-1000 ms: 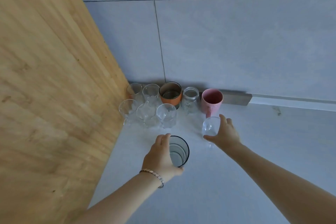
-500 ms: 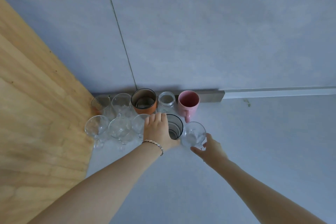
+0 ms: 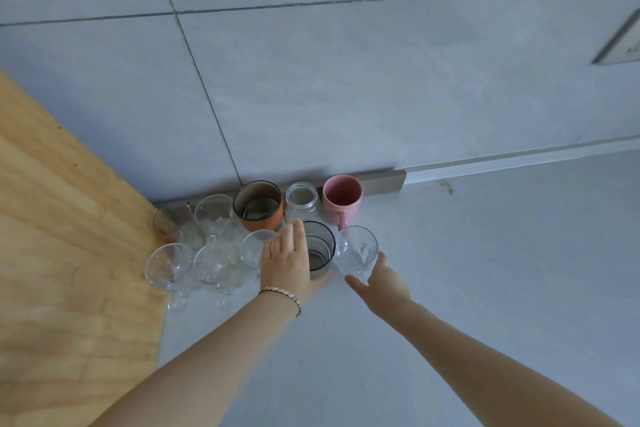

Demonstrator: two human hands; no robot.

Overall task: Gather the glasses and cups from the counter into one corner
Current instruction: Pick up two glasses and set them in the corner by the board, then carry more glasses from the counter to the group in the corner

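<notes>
Head view, landmark: I take the pink ceramic mug (image 3: 342, 200) against the wall as my reference.
Head view, what changed: a second ago both glasses were out on the open grey counter (image 3: 485, 270); now they sit in the front row of the cluster, just in front of the mug.
Left hand (image 3: 285, 262): my fingers wrap the left side of the dark-rimmed smoky glass tumbler (image 3: 320, 250), grasping it just front-left of the mug; I cannot tell whether it rests on the counter yet.
Right hand (image 3: 382, 282): fingers cupped round the base of the clear stemless glass (image 3: 358, 250), directly in front of the mug and touching the tumbler.
Other vessels: orange-banded cup (image 3: 258, 206) and small clear jar (image 3: 301, 199) stand left of the mug; five clear glasses fill the corner beyond them.
Meaning: I judge the gathering nearly done; letting go of both remains.
Earlier frame: half a second ago the hands looked much the same, only settling.
</notes>
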